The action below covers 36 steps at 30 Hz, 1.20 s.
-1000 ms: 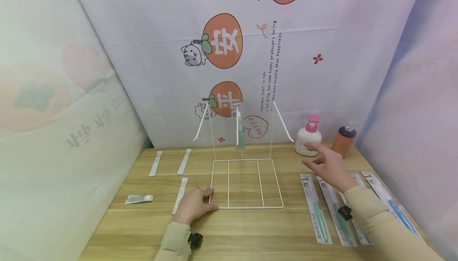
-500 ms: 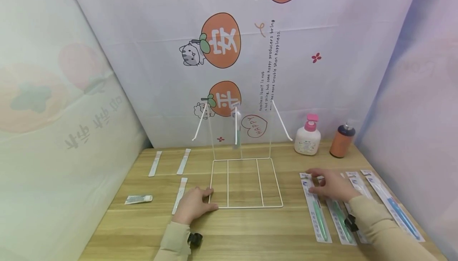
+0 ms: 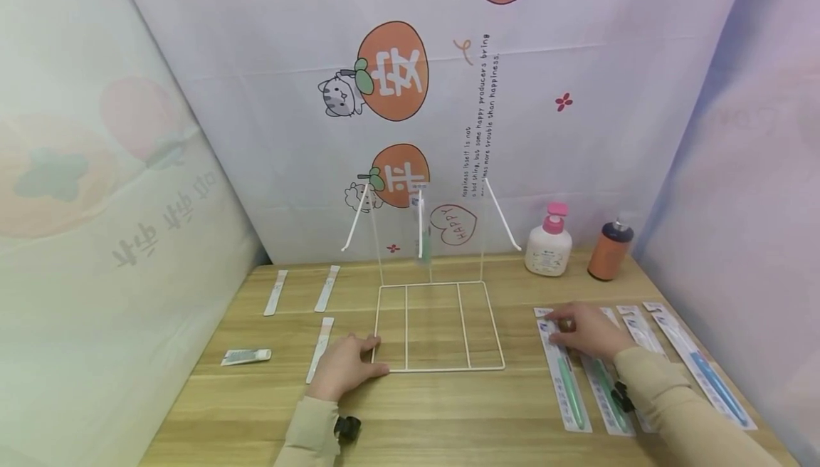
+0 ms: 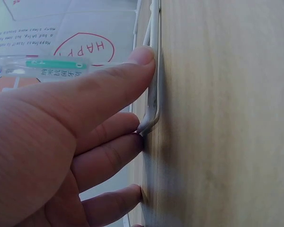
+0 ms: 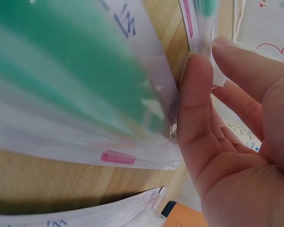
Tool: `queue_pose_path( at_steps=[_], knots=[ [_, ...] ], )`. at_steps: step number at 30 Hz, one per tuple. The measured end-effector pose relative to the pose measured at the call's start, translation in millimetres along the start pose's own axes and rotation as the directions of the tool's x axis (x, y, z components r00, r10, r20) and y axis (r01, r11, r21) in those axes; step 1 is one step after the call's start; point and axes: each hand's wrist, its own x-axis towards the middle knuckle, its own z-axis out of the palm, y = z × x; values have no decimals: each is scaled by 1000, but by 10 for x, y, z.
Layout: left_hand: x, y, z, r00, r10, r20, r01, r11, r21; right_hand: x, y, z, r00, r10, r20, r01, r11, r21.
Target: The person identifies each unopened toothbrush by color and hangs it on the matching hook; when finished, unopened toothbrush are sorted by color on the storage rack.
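Observation:
A white wire rack (image 3: 448, 369) with three hooks stands mid-table. My left hand (image 3: 346, 369) holds its front left corner, the thumb (image 4: 142, 56) on the front wire and fingertips at the corner. On the middle hook hangs a packaged green toothbrush (image 3: 426, 245). Over on the right, my right hand (image 3: 592, 332) pinches the upper part of the leftmost packaged toothbrush (image 3: 570, 392) between thumb and index finger; the package lies on the table. Close beside it lies a second green packaged toothbrush (image 3: 611, 399), partly hidden by that hand.
Further right lie more packaged toothbrushes, including a blue one (image 3: 711, 378). Behind them stand a white pump bottle (image 3: 548, 250) with a pink top and an orange bottle (image 3: 610, 253). At left are several slim white packets (image 3: 327, 289) and a small tube (image 3: 246, 357).
My right hand has come down from in front of the pump bottle to the toothbrush row, then slightly left onto the leftmost package. The left hand keeps its place on the rack.

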Motion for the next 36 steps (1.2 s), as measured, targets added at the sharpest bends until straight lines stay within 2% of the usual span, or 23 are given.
queue_pose_path(
  at_steps=[6,11,17,22,29,31,33,36],
  knots=[
    [6,-10,1,1000,6,0,-6,1000,-1,-3,-29,-5,1000,15,2,-15,999,45],
    [13,-7,-3,1000,9,-1,-9,1000,2,-37,-68,-12,999,-20,-47,21,999,26],
    [3,-12,-4,1000,5,-1,-5,1000,1,-69,-343,-105,992,-29,-125,35,998,45],
    [1,-21,6,1000,5,1,-5,1000,3,-26,-596,-142,972,-81,-220,86,996,13],
    [0,-13,3,1000,0,9,0,1000,-2,39,-1008,-112,915,-199,-352,214,977,5],
    [-1,-9,0,1000,-2,10,2,1000,-5,51,-1152,-99,889,-239,-391,260,966,1],
    [-3,-6,-4,1000,-3,10,3,1000,-9,66,-1290,-80,849,-290,-442,320,947,-8],
    [-6,-6,-5,1000,0,10,1,1000,-10,86,-1491,-50,769,-374,-518,423,906,-28]
  ],
)
